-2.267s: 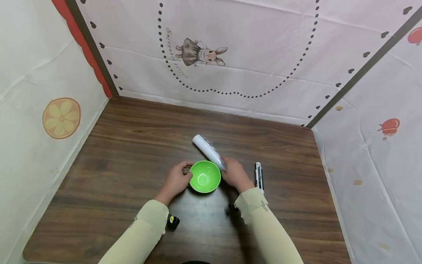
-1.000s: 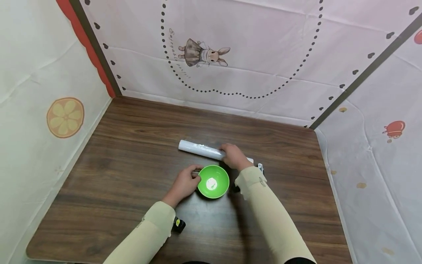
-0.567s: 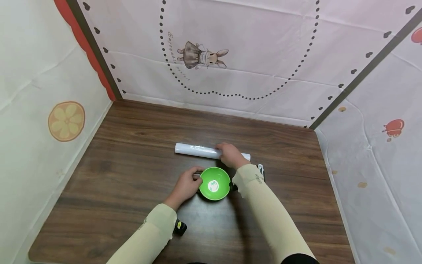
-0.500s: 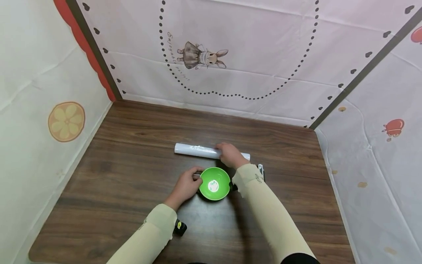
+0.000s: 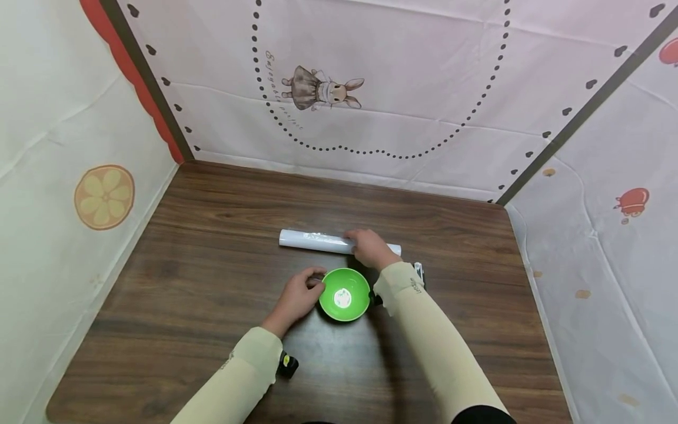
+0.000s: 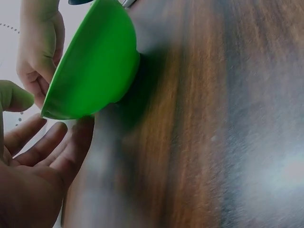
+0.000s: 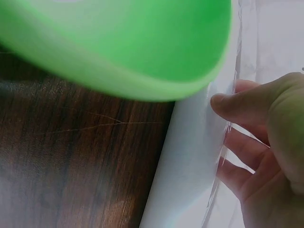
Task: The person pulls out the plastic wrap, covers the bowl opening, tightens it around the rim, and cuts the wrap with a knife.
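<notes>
A light green bowl (image 5: 344, 297) stands on the wooden table, a bright glare on its inner bottom. At its left rim, my left hand (image 5: 298, 294) holds it, the thumb over the rim and the fingers against the outer wall, seen in the left wrist view beside the bowl (image 6: 95, 66). Behind the bowl, a white roll with clear film on it, like cling film (image 5: 312, 240), lies crosswise. My right hand (image 5: 372, 248) grips this roll right of its middle. In the right wrist view the thumb touches the roll (image 7: 185, 156), with clear film in front of several fingers.
Right of my right sleeve (image 5: 424, 324), a slim silver and black tool (image 5: 419, 270) lies partly hidden. White printed sheets (image 5: 402, 76) wall off the back and both sides of the brown table (image 5: 175, 294).
Over the earlier frames the roll swung from diagonal to crosswise behind the bowl, my right hand moving with it. The bowl and left hand shifted slightly right. The last half second shows hardly any movement.
</notes>
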Motion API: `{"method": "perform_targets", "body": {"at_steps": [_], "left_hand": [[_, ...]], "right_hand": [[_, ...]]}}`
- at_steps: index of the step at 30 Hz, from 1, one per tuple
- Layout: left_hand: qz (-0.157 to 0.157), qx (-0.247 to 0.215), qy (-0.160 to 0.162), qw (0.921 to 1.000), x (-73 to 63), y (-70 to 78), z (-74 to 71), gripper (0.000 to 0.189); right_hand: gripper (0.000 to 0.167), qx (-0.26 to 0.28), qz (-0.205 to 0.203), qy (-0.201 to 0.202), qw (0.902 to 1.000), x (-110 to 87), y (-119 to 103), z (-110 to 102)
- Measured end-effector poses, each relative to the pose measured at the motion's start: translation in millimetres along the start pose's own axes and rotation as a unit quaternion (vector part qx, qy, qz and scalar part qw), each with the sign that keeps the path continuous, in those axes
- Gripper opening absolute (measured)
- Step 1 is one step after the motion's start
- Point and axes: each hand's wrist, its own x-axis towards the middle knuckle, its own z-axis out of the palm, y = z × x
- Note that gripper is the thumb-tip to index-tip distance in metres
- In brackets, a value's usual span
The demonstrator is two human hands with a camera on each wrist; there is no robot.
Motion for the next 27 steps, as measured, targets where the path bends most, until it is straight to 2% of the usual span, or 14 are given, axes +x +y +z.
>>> {"method": "perform_targets", "body": {"at_steps": [2,6,10,12,15,17,19,27], "left_hand": [[0.010,0.011,0.008,0.9999,4.7,0.0,-3.3,0.034],[0.052,0.039,0.035,0.9972,20.1,1.9,-12.9,0.035],[0.097,0.094,0.056,0.9893,38.3,6.0,-24.3,0.032],[0.127,0.135,0.072,0.9801,46.9,9.5,-30.5,0.032],[0.173,0.206,0.100,0.9581,60.6,14.8,-38.7,0.031],[0.187,0.246,0.110,0.9447,69.1,17.2,-42.9,0.031],[0.189,0.280,0.103,0.9356,76.6,17.5,-45.5,0.031],[0.121,0.368,0.019,0.9218,94.5,10.5,-45.0,0.043]], "right_hand": [[0.041,-0.001,-0.004,0.004,1.0000,0.1,0,0],[0.039,0.003,-0.008,0.010,0.9999,-0.1,1,0],[0.037,0.009,-0.009,0.012,0.9998,-0.9,2,0],[0.037,0.014,-0.013,0.013,0.9997,-1.3,2,-1],[0.036,0.013,-0.023,0.018,0.9995,-1.7,3,0],[0.035,0.013,-0.028,0.022,0.9993,-1.8,4,0],[0.035,0.009,-0.031,0.026,0.9991,-2.0,5,0],[0.034,0.012,-0.020,0.029,0.9993,-2.3,7,1]]}}
